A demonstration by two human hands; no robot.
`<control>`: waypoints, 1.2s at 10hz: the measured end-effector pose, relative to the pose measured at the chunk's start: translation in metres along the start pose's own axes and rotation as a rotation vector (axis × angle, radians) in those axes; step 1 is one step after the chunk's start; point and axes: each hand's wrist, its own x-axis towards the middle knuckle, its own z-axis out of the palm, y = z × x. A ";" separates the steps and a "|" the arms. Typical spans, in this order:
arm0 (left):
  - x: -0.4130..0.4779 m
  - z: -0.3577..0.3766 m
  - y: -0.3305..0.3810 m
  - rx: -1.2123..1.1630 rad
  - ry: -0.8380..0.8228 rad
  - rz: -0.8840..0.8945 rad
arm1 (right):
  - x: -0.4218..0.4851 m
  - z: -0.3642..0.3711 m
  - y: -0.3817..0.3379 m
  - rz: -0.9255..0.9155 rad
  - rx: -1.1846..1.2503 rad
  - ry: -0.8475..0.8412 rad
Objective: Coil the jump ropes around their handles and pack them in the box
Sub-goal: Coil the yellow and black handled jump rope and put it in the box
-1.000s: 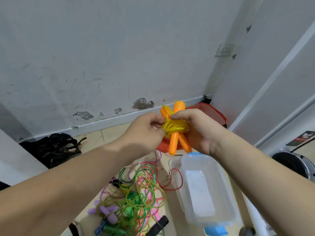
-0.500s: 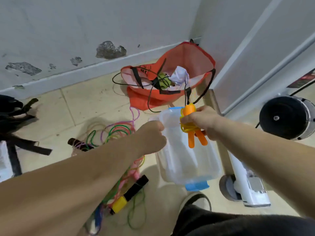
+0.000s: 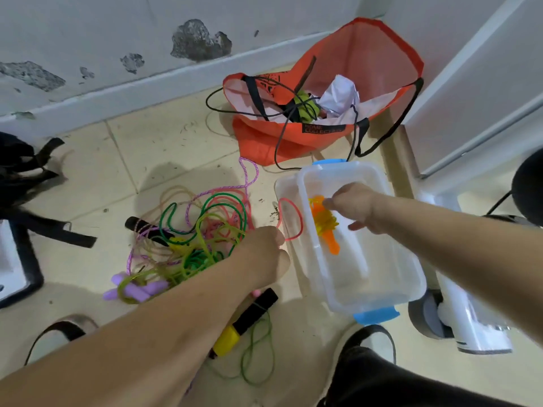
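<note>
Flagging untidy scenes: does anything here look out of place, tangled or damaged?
Yes. Several uncoiled jump ropes lie in one tangled heap on the floor left of the clear box, a pink loop straying up to its side. Paint has flaked off the wall behind.

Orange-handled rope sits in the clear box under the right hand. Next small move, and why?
Probably release and lift the right hand out of the box. The orange-handled rope is coiled and lies inside it, so that one looks done. The left hand is at the pink rope loop beside the tangled pile, likely the next rope.
</note>
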 end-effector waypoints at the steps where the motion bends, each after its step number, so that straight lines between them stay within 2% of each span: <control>1: -0.016 0.008 -0.012 0.116 -0.021 0.038 | -0.042 -0.008 -0.031 -0.155 -0.253 -0.039; 2: -0.040 0.019 -0.022 0.204 -0.042 0.014 | -0.092 0.006 -0.064 -0.290 -0.442 -0.088; 3: -0.055 0.042 -0.051 0.438 -0.148 0.064 | -0.124 0.051 -0.082 -0.434 -0.675 -0.177; 4: -0.067 0.053 -0.071 0.592 -0.172 0.167 | -0.119 0.107 -0.074 -0.469 -0.851 -0.279; 5: -0.062 0.072 -0.096 0.648 -0.071 0.178 | -0.100 0.154 -0.046 -0.419 -0.809 -0.373; 6: -0.062 0.081 -0.110 0.711 0.101 0.168 | -0.084 0.174 -0.016 -0.359 -0.783 -0.395; 8: -0.052 0.072 -0.107 0.955 -0.012 0.079 | -0.066 0.152 -0.003 -0.261 -0.652 -0.327; 9: -0.051 0.056 -0.099 0.868 -0.018 0.056 | -0.072 0.144 -0.010 -0.255 -0.609 -0.319; 10: -0.054 0.035 -0.094 0.535 0.024 0.045 | -0.084 0.143 -0.018 -0.303 -0.577 -0.382; 11: -0.058 0.005 -0.076 0.364 0.032 0.104 | -0.096 0.145 -0.032 -0.420 -0.654 -0.364; 12: -0.077 -0.046 -0.052 0.289 0.087 0.136 | -0.106 0.135 -0.054 -0.467 -0.661 -0.331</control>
